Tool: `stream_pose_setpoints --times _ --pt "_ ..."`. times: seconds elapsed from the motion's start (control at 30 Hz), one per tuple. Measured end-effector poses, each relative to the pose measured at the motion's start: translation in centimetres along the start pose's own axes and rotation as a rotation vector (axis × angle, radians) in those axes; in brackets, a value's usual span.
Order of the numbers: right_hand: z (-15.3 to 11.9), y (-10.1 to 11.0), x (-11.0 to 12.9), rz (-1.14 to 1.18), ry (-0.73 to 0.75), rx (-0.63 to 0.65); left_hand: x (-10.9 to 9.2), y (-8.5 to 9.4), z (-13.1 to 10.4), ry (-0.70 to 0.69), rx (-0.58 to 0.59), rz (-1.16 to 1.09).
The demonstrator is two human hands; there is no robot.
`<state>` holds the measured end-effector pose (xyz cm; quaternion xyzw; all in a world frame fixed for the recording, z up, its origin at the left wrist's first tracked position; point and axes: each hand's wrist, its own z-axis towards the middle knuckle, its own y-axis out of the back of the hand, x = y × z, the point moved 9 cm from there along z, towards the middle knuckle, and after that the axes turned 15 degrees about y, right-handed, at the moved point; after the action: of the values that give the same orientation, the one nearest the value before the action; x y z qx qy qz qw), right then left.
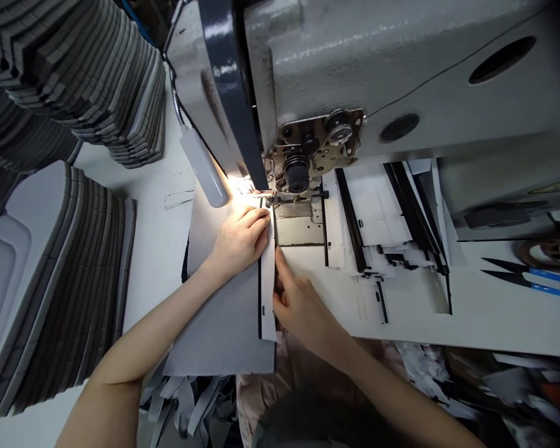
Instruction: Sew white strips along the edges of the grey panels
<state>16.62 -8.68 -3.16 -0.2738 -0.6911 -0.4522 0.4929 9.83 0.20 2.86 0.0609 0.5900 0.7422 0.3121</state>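
Note:
A grey mesh fabric panel (pixel 214 323) lies under the head of a sewing machine (pixel 303 149). Along its right edge runs a white strip (pixel 267 280) with a black border and small slots, its far end at the lit presser foot (pixel 268 196). My left hand (pixel 242 239) is closed, fingers bunched and pressed on the strip and panel just in front of the foot. On the right edge, my right hand (pixel 301 305) holds the strip, index finger pointing along it and the other fingers curled at the border. The fingertips' undersides are hidden.
Tall stacks of grey padded pieces (pixel 84 249) stand on the left. White and black strips (pixel 378 211) lie right of the needle plate (pixel 301 224). Blue-handled snips (pixel 541 277) and a brown tape roll (pixel 548 254) are farther right. A lamp (pixel 205 165) hangs by the needle.

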Motion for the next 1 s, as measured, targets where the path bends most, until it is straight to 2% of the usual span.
stream_pose_setpoints --times 0.23,0.4,0.6,0.73,0.83,1.0 --pt "1.6 1.4 0.4 -0.04 0.055 -0.083 -1.0 0.7 -1.3 0.009 -0.007 0.002" --pt "1.9 2.0 0.4 -0.067 0.041 -0.115 -0.6 0.4 -0.7 0.003 -0.027 0.014" --pt "-0.2 0.1 -0.2 0.005 0.03 -0.005 0.2 -0.1 0.6 -0.035 -0.075 0.034" --pt "-0.4 0.3 -0.4 0.035 0.054 -0.083 -0.1 0.3 0.9 -0.104 -0.128 0.081" --pt "0.5 1.1 -0.1 0.024 0.085 -0.143 -0.8 0.7 0.2 -0.117 -0.114 0.082" --pt "2.0 1.8 -0.3 -0.084 0.071 -0.149 -1.8 1.1 -1.6 -0.043 -0.079 0.06"
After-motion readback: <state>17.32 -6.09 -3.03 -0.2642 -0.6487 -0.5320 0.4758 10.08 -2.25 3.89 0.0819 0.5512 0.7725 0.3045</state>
